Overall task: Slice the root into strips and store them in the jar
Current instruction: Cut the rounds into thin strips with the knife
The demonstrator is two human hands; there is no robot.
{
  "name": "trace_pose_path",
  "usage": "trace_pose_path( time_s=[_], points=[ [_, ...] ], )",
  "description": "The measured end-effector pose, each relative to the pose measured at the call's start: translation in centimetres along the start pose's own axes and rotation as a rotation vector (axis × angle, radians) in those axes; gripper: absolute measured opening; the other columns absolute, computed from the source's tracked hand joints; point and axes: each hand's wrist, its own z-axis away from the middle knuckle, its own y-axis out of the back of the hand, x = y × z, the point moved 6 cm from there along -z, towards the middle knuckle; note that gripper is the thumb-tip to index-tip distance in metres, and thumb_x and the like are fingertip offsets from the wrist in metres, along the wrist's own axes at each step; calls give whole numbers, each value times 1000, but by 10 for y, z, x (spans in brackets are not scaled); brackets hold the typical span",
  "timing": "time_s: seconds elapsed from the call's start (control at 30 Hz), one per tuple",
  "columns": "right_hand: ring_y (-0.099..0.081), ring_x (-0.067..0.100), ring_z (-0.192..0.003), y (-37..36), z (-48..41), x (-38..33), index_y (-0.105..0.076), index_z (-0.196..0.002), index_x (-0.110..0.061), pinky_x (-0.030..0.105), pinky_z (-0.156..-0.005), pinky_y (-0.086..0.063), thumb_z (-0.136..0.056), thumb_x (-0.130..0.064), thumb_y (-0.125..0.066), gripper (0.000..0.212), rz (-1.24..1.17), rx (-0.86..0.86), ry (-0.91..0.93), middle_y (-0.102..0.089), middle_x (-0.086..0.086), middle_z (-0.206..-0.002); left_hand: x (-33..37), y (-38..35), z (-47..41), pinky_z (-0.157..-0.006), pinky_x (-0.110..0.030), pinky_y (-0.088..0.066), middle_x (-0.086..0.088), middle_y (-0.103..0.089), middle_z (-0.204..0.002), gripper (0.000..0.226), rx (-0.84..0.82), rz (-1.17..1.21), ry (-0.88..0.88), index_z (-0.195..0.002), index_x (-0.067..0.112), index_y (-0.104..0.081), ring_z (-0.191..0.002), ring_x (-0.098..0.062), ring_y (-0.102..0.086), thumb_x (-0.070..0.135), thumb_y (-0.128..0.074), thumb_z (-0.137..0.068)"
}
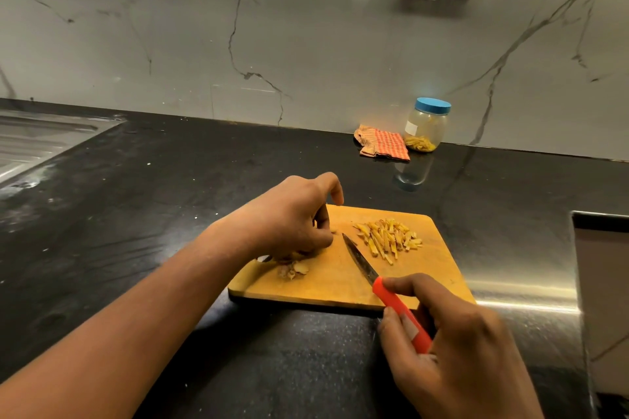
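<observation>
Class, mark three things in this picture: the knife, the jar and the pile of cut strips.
knife [360,260]: head view, middle of the blade.
jar [427,127]: head view, clear side wall.
pile of cut strips [388,237]: head view, centre of the heap.

Home kitchen: black countertop [136,214], steel sink [37,143], marble backsplash [306,44].
</observation>
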Motion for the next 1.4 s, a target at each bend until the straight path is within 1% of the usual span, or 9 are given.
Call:
trace_pose_path(
  time_s=[0.1,0.17,0.3,0.43,0.67,0.93,1.07,1.23,1.4],
  points=[
    [-47,1,-42,0,2,-1,-69,-96,-35,7,-45,-39,-70,-39,-62,28,4,8,2,-39,-29,-58,-3,3,2,-66,-14,-54,9,-62,-91,25,-22,5,9,-112,28,-58,-79,-10,-63,17,-67,-91],
    [-41,-3,-41,5,4,-2,-69,-94,-35,4,-48,-34,-70,-37,-63,25,-7,28,12,-37,-28,-55,-1,2,3,-69,-13,-53,13,-60,-92,16,-19,-28,-14,-108,27,-66,-83,-7,-62,20,-64,-93],
    [-29,-16,-43,15,3,-5,-70,-92,-31,-5,-46,-24,-67,-32,-65,25,-2,22,20,-25,-31,-53,4,1,2,-67,-7,-46,20,-60,-92,17,4,-59,-51,-108,26,-72,-86,0,-59,26,-63,-94],
    [-34,-6,-39,13,3,1,-70,-92,-34,-1,-47,-26,-67,-36,-63,26,17,-9,-24,-28,-29,-51,5,-3,1,-69,-7,-44,17,-62,-97,17,8,-76,-70,-107,28,-74,-88,-2,-57,25,-66,-93],
    [-40,-1,-40,16,3,4,-65,-92,-41,9,-46,-34,-68,-39,-60,24,33,12,-17,-34,-28,-51,5,-5,-2,-65,-7,-39,16,-62,-96,17,30,-71,-70,-106,28,-75,-84,-3,-56,25,-67,-91],
    [-39,-7,-39,15,-1,-1,-66,-91,-40,4,-42,-30,-67,-38,-63,25,7,-46,6,-33,-32,-54,5,-4,-3,-58,-5,-40,17,-61,-92,19,69,-59,-74,-109,25,-75,-80,-1,-56,24,-69,-90],
    [-37,-10,-40,17,-2,-3,-65,-92,-41,4,-42,-29,-71,-47,-52,26,-20,-47,13,-31,-33,-54,4,-4,-4,-58,-5,-40,20,-62,-89,15,76,-45,-78,-103,27,-76,-80,-1,-57,25,-71,-89],
    [-37,-8,-39,16,-3,-6,-68,-92,-35,2,-41,-26,-66,-35,-65,25,2,-65,25,-30,-33,-55,2,-6,-5,-60,-6,-38,21,-62,-88,13,63,-40,-64,-101,29,-76,-80,-2,-57,25,-71,-89],
    [-32,-10,-38,14,-4,-6,-70,-92,-35,3,-42,-22,-66,-35,-65,26,9,-65,36,-27,-33,-53,1,-6,-6,-61,-7,-38,21,-61,-88,13,50,-28,-56,-101,29,-76,-80,-2,-56,24,-70,-89]
  ],
)
